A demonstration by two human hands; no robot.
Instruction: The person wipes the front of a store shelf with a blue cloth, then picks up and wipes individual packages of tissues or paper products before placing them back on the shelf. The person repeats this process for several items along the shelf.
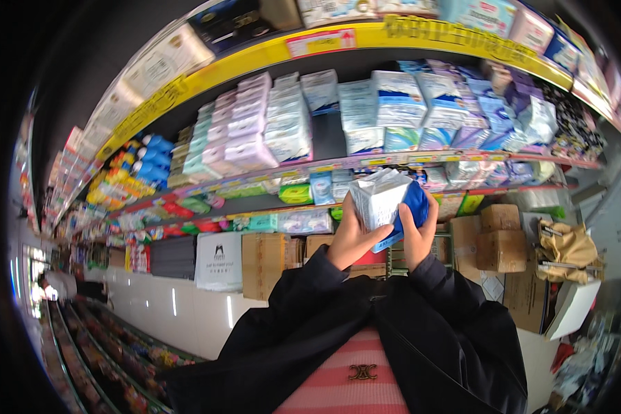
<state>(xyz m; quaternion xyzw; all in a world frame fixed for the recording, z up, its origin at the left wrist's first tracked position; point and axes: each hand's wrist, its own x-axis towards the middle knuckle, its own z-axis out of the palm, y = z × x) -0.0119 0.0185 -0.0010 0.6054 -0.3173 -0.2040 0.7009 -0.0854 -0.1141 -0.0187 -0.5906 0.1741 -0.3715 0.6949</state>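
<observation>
Between my two hands is a white and blue soft package (pixel 385 199) that bears writing. My left hand (pixel 356 233) grips its left side, with the thumb laid across the lower front. On the blue right end, my right hand (pixel 419 225) has its thumb on the front and fingers behind. The package is held tilted in front of the shelves. Behind it, the middle shelf carries rows of similar packs, including a white and blue pack (pixel 399 98) and a stack of white packs (pixel 288 121). A dark gap shows between those rows.
Yellow trim edges the upper shelf (pixel 362 39). Cardboard boxes (pixel 263 264) and a white box (pixel 219 261) stand at floor level. More cartons (pixel 501 251) and a tan bag (pixel 566 251) are on the right. Far left, a person (pixel 75 285) is in the aisle.
</observation>
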